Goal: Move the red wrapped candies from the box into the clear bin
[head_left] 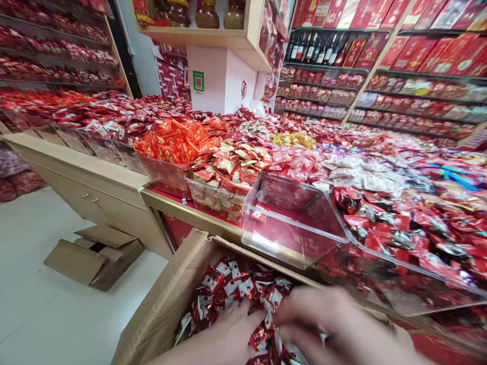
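Observation:
A cardboard box [152, 309] stands open below me, filled with red and white wrapped candies [232, 281]. My left hand [234, 329] reaches down into the candies, its fingers partly sunk among them. My right hand [323, 319] is over the right side of the same heap, fingers curled down and blurred by motion. Whether either hand grips any candies cannot be made out. Just past the box's far edge sits a clear plastic bin [292, 228] with a small red packet [258, 214] inside.
Clear bins with orange packets [173, 142], red-gold packets [232, 167] and red-black candies [391, 228] flank the clear bin along the counter. An opened carton [95, 256] lies on the floor at left. A white pillar [213, 83] and stocked shelves [323, 83] stand behind.

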Available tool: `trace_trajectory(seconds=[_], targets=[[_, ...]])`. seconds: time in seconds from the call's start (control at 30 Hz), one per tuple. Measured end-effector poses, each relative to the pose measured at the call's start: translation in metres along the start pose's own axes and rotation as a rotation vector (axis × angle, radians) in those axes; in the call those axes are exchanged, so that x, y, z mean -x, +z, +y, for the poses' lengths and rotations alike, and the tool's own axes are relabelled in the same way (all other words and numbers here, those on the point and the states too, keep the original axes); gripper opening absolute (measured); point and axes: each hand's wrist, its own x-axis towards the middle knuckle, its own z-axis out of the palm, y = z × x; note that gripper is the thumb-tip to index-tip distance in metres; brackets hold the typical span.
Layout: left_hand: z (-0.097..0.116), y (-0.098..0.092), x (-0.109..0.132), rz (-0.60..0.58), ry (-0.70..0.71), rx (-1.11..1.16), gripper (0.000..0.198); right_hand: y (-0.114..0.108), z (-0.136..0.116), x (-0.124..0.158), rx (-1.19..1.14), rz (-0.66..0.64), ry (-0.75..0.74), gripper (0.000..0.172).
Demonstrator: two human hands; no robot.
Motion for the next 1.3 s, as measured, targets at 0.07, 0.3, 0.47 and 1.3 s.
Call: trace_trajectory(seconds=[0.07,0.3,0.47,1.3], targets=[[0.005,-0.005,-0.005,0.014,0.005,-0.048,0.048,0.052,0.043,-0.011,0.101,0.041,0.223,0.036],[0.003,0.0,-0.019,0.081,-0.071,0.074,0.022,0.122,0.101,-0.039,0.082,0.161,0.337,0.053],[-0.002,0.005,-0.03,0.15,-0.123,0.298,0.024,0.129,0.107,-0.05,-0.016,0.242,0.378,0.049],[0.035,-0.045,-0.015,0.386,0.019,1.13,0.022,0.098,0.086,-0.03,-0.884,0.709,0.247,0.032]])
